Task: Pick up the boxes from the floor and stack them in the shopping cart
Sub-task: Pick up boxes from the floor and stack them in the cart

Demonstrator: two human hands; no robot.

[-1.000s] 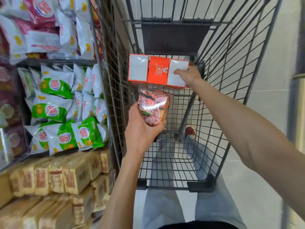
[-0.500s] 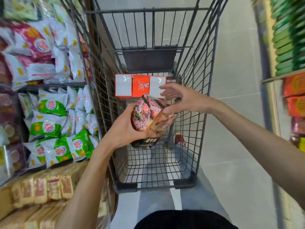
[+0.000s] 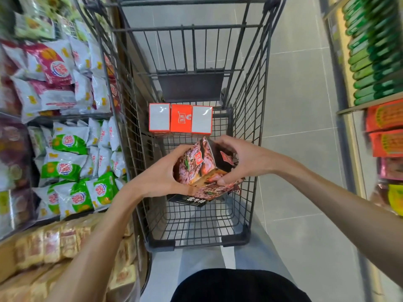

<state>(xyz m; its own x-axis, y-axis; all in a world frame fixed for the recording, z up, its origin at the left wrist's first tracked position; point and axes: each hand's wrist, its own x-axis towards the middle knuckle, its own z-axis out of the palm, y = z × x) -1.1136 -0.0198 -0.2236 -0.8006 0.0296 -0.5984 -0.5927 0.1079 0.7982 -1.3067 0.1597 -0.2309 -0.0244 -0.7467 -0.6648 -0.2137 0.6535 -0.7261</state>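
A dark brown box printed with meat pictures hangs above the basket of the wire shopping cart. My left hand grips its left side and my right hand grips its right side. A second box of the same print shows just beneath, with black lettering on its lower face; which hand carries it I cannot tell. At the far end of the cart an orange and white box lies flat across the basket.
Shelves of white, green and pink snack bags and tan packets press against the cart's left side. Another shelf with green and orange goods stands on the right. Grey tiled floor runs between them.
My right hand left the orange and white box and came back to close on the brown box. The box has dropped a little toward me. The camera tilted and shifted right.
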